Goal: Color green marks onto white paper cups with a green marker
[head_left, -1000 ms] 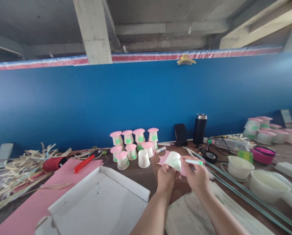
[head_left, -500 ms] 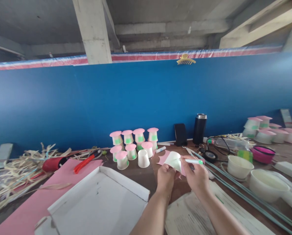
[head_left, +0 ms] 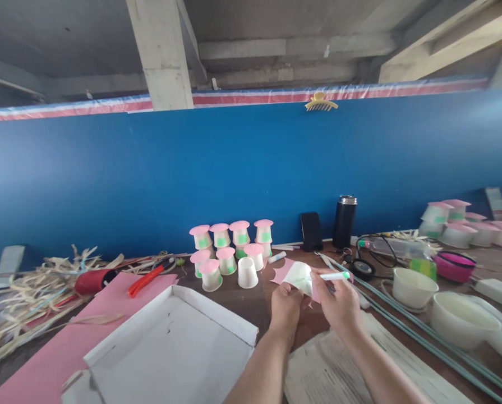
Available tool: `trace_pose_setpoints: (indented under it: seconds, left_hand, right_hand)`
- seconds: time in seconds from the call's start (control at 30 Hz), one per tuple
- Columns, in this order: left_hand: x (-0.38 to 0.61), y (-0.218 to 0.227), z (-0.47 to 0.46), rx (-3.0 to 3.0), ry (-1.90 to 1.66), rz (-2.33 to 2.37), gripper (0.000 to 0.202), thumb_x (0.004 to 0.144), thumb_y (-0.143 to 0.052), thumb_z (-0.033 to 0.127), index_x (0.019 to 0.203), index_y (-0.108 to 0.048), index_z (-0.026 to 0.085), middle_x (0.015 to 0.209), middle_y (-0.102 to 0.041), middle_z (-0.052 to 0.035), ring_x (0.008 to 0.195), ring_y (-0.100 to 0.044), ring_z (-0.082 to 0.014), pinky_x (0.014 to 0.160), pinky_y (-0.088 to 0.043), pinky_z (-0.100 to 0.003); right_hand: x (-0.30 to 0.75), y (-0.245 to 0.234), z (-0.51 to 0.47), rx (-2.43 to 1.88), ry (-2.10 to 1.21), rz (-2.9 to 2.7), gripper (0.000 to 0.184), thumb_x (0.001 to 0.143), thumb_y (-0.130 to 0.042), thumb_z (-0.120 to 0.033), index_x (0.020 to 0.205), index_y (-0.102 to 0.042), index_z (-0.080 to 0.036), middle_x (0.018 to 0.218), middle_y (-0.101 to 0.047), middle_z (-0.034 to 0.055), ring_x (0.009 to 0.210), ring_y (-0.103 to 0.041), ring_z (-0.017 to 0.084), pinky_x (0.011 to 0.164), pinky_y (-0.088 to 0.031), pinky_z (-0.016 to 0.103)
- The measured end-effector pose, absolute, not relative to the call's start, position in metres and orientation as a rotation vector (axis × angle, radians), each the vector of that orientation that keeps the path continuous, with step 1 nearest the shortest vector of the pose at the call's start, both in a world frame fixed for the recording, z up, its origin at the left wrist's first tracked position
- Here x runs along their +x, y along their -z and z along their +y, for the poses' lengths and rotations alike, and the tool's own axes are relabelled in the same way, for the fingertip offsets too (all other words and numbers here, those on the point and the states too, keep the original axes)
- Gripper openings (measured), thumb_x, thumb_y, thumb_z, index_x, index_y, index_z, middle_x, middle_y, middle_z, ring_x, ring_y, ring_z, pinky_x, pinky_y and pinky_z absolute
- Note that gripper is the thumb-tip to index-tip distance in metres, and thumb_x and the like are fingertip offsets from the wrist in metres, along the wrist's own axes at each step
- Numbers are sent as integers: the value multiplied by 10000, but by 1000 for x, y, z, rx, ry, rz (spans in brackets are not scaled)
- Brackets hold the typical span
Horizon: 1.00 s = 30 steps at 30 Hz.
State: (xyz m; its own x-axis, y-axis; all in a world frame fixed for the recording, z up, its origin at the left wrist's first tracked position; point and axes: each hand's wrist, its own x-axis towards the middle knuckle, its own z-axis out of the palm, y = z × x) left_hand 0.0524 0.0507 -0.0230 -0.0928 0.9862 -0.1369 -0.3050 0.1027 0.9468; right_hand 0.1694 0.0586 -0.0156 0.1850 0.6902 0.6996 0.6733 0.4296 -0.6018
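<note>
My left hand (head_left: 286,306) is closed on the lower edge of a white paper cup (head_left: 296,275), which lies tilted on its side above the table. A white marker with a green end (head_left: 335,276) is gripped in my right hand (head_left: 338,303), its tip side against the cup, where a pale green patch shows. Pink paper (head_left: 281,271) with scalloped cut edges lies behind the cup. To the left stands a plain upturned paper cup (head_left: 247,272), beside several stacked cups with green patches and pink paper discs (head_left: 211,267) on top.
A white box lid (head_left: 170,348) lies front left on pink sheets (head_left: 36,359), with red-handled scissors (head_left: 145,280) near it. Behind stand a black flask (head_left: 344,222) and a phone (head_left: 311,231). Pale blue rods (head_left: 427,325), white cups (head_left: 414,287) and printed papers (head_left: 330,365) are at right.
My hands, the cup and the marker keep almost the same pose. The whole view has shifted very slightly.
</note>
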Motion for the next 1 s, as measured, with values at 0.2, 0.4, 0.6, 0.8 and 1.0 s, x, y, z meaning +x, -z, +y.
trace_pose_setpoints:
  seconds: [0.2, 0.4, 0.6, 0.8, 1.0]
  left_hand:
    - [53, 21, 50, 824, -1362, 1021, 112, 617, -637, 147, 548, -551, 166, 541, -586, -3, 609, -588, -142, 645, -501, -253]
    - [53, 25, 55, 748, -1363, 937, 71, 633, -630, 139, 701, -612, 134, 674, -640, -49, 626, -609, -145, 664, -524, -280]
    - [52, 30, 58, 726, -1365, 927, 68, 635, -639, 127, 697, -612, 119, 627, -613, -41, 607, -605, -139, 663, -534, -285]
    - [52, 25, 53, 745, -1371, 911, 69, 633, -633, 111, 701, -625, 114, 625, -613, -32, 594, -593, -127, 673, -534, -280]
    - [53, 23, 51, 753, -1384, 927, 42, 617, -622, 107, 601, -590, 130, 589, -610, -23, 608, -599, -134, 671, -520, -270]
  right_hand:
    - [170, 16, 59, -1278, -58, -1519, 330, 823, -484, -478, 845, -651, -194, 834, -685, 54, 720, -610, 180, 679, -445, 281]
    - [171, 14, 56, -1265, -73, -1393, 321, 821, -500, -479, 864, -635, -191, 841, -676, 68, 760, -621, 198, 684, -450, 293]
    - [171, 15, 56, -1264, -54, -1395, 316, 824, -502, -476, 872, -631, -191, 807, -670, 69, 778, -624, 206, 686, -450, 294]
    - [170, 17, 58, -1260, -5, -1430, 341, 825, -492, -483, 873, -647, -183, 862, -678, 82, 775, -614, 202, 699, -446, 299]
    - [171, 17, 60, -1291, 14, -1492, 350, 826, -476, -490, 847, -659, -194, 849, -686, 64, 757, -609, 198, 699, -439, 299]
